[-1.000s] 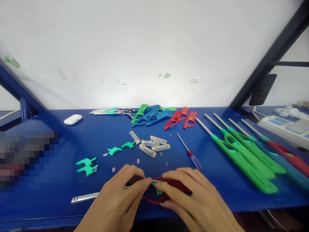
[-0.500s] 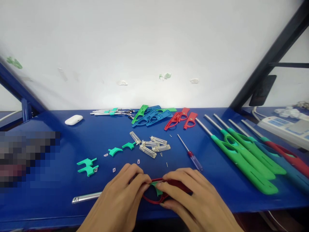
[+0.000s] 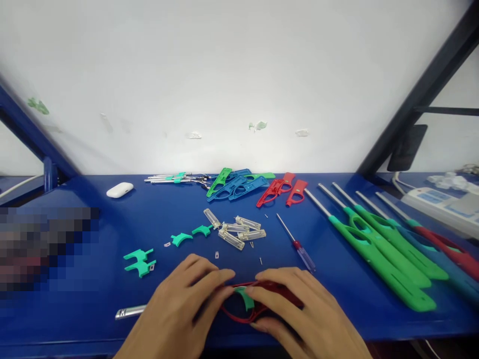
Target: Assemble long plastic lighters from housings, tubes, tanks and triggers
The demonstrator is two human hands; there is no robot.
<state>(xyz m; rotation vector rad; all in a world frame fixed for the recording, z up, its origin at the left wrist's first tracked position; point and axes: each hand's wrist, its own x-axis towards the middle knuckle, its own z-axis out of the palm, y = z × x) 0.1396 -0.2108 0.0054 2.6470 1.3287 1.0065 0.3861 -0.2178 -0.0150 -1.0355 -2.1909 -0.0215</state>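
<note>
At the front of the bench, both my hands are closed on a red plastic lighter handle half [image 3: 239, 319]. A green trigger [image 3: 246, 300] sits in its loop-shaped opening. My left hand [image 3: 179, 304] pinches the handle's left end, fingertips beside the trigger. My right hand [image 3: 303, 309] grips the wider right part, its fingertips against the trigger's edge; the fingers hide most of the inside. A silver metal tube [image 3: 129, 312] pokes out to the left from behind my left hand. Beyond the hands lie several clear fuel tanks [image 3: 231, 240] and loose green triggers [image 3: 139, 263].
A screwdriver [image 3: 299, 247] and small screws [image 3: 261, 261] lie behind my right hand. Several long lighters [image 3: 377, 259] rest on the right. Red handle halves [image 3: 275, 192], blue halves [image 3: 239, 187] and metal tubes with wires [image 3: 175, 178] lie along the wall. A white case [image 3: 119, 190] is at back left.
The view has shifted slightly, so the bench things sit a little lower and further right. My left fingertips have eased off the trigger, and more of the trigger shows.
</note>
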